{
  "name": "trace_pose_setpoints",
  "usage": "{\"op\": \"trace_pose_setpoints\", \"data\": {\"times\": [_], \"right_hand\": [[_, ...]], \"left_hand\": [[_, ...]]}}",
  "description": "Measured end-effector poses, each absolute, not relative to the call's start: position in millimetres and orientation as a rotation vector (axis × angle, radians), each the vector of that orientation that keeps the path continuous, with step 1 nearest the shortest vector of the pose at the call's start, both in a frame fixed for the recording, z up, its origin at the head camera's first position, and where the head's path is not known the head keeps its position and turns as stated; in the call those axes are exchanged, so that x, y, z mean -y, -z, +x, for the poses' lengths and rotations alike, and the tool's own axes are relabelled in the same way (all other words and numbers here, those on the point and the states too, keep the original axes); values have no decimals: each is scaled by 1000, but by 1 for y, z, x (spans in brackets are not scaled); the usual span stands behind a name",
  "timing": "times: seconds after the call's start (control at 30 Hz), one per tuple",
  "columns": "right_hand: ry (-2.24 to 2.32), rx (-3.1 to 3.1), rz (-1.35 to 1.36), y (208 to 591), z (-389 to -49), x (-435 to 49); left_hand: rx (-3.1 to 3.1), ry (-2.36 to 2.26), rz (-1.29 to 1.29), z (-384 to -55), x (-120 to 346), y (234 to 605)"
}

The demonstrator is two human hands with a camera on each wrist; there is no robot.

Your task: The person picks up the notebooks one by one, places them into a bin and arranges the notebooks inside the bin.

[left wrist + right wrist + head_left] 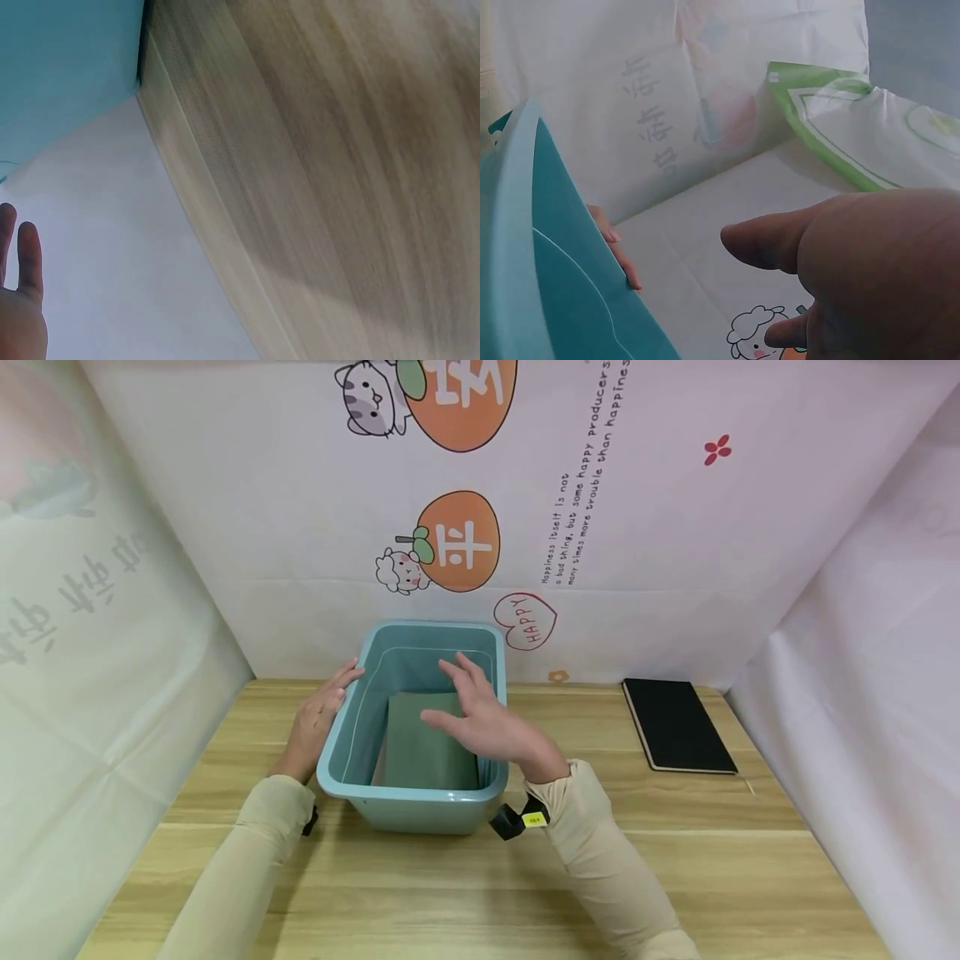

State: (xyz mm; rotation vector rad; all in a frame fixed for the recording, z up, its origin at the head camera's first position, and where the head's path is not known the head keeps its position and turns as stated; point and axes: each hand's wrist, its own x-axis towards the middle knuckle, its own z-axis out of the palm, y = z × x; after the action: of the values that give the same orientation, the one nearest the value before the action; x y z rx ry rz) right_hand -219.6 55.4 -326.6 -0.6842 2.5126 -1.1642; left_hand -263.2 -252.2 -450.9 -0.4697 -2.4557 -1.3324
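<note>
A light blue plastic bin stands on the table, with a dark green, flat rectangular thing lying inside it. My left hand lies along the bin's left side, its fairly straight fingers at the rim. In the right wrist view, fingertips of that left hand show at the bin's edge. Over the right part of the bin's opening hovers my right hand, fingers spread and holding nothing. It covers part of the green thing.
A black notebook lies on the wooden table to the right. A white printed sheet rises behind the table, and white cloth hangs at both sides. A green-edged white sheet shows in the right wrist view.
</note>
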Motion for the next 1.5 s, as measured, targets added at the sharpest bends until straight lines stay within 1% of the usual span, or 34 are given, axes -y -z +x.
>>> {"op": "trace_pose_setpoints", "data": {"times": [0.33,0.63,0.97,1.5], "right_hand": [[985,-2677,-714,325,-211,-59],[928,-2815,-753,323,-210,-63],[810,-2945,-803,327,-220,-75],[560,-3166,-810,341,-238,-101]], "left_hand": [[2455,1324,-475,-263,252,453],[2454,1310,-468,-265,252,454],[2433,1360,-491,-265,253,455],[2437,1356,-479,-265,252,454]]}}
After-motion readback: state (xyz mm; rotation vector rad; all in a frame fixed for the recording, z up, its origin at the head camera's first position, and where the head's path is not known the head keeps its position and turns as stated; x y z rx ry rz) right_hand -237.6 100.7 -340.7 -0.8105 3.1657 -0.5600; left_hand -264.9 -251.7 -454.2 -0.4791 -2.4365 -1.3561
